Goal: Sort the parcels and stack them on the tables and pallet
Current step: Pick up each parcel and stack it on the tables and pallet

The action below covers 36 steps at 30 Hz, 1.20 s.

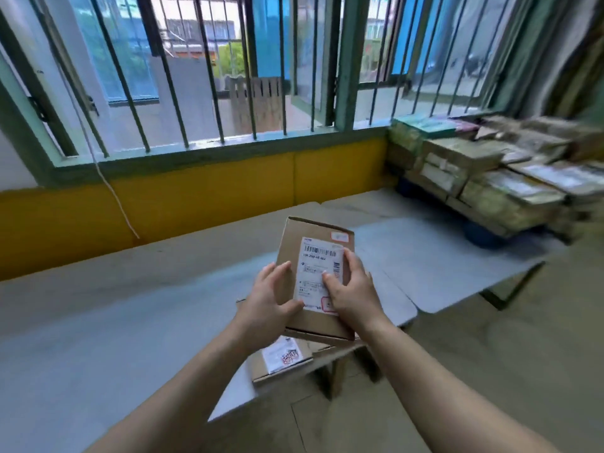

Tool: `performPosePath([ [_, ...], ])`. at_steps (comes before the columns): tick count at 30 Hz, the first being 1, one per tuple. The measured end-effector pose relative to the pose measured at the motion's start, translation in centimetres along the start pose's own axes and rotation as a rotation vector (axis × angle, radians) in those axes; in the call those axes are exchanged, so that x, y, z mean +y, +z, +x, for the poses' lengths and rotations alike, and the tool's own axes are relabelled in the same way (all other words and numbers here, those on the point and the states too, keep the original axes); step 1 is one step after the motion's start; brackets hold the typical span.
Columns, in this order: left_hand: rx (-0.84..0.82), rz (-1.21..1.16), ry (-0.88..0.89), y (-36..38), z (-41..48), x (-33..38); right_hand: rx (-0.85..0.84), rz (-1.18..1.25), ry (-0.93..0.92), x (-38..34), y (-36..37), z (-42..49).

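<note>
I hold a flat brown cardboard parcel (313,256) with a white shipping label in both hands, above the near table's right end. My left hand (271,299) grips its left edge, thumb on the top face. My right hand (349,289) presses on the label at the right side. Beneath it lies a second brown parcel (277,361) with a white label and red stamp, resting at the corner of the grey table (98,322). A pallet cart (483,233) at the far right carries many stacked parcels (490,171).
A second grey table (441,256) stands to the right of the first, reaching toward the cart. A barred window and a yellow wall band run behind both tables. A white cord hangs down the wall at the left. Tiled floor lies at the lower right.
</note>
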<state>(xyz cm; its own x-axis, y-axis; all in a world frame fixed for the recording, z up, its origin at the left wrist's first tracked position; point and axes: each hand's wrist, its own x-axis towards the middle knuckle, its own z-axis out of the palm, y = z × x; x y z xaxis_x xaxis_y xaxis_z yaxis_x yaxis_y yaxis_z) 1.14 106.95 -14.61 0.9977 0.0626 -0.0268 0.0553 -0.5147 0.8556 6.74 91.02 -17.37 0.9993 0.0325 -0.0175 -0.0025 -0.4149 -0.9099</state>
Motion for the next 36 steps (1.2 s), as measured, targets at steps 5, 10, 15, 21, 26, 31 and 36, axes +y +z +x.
performPosePath([
  [5, -0.101, 0.025, 0.107, 7.7, 1.6, 7.3, 0.098, 0.065, 0.031, 2.6, -11.5, -0.3],
  [10, -0.240, 0.105, 0.238, 19.7, 3.6, 16.5, 0.295, 0.004, 0.107, 7.2, -26.3, -1.0],
  [15, -0.370, 0.122, 0.350, 31.7, 4.4, 26.4, 0.469, -0.096, 0.165, 11.1, -41.3, -2.2],
  [21, -0.510, 0.154, 0.455, 41.2, 5.5, 34.0, 0.608, -0.134, 0.234, 14.3, -53.0, -3.3],
  [26, -0.589, 0.184, 0.500, 48.1, 8.1, 37.9, 0.705, -0.045, 0.281, 17.2, -58.8, -2.3],
  [31, -0.635, 0.186, 0.558, 54.7, 12.9, 41.5, 0.763, -0.018, 0.317, 19.9, -64.8, 1.6],
  [36, -0.652, 0.165, 0.565, 60.2, 19.8, 44.5, 0.780, -0.116, 0.356, 21.9, -70.3, 8.0],
])
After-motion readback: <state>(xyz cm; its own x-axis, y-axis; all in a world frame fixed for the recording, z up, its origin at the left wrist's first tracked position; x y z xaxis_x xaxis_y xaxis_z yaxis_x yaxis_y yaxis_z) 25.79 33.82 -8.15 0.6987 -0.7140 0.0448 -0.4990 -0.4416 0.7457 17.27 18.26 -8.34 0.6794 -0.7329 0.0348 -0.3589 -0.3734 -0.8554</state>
